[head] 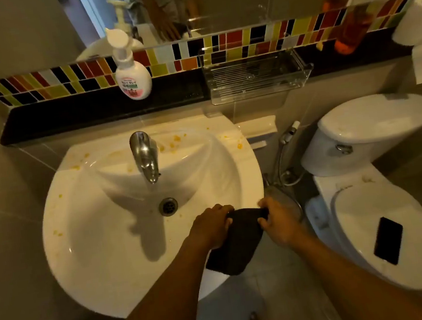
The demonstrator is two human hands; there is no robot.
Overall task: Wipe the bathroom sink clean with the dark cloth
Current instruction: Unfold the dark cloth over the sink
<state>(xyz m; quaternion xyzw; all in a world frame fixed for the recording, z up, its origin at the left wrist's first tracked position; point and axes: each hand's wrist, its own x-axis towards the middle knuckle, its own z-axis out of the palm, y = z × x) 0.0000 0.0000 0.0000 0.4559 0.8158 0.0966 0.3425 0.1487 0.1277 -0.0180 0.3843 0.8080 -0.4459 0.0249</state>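
Observation:
A white round sink (82, 244) fills the middle of the view, with yellow spots on its back rim and left side. A chrome tap (145, 157) stands at the back and the drain (168, 206) lies in the bowl. The dark cloth (238, 247) hangs over the sink's front right rim. My left hand (211, 229) grips its upper left edge. My right hand (278, 222) pinches its upper right corner. Both hands hold the cloth above the rim.
A soap pump bottle (131, 71) and a clear plastic rack (255, 74) sit on the dark ledge behind the sink. To the right stands a white toilet (371, 220) with a black phone (388, 240) on its lid. Paper rolls (418, 20) are at the far right.

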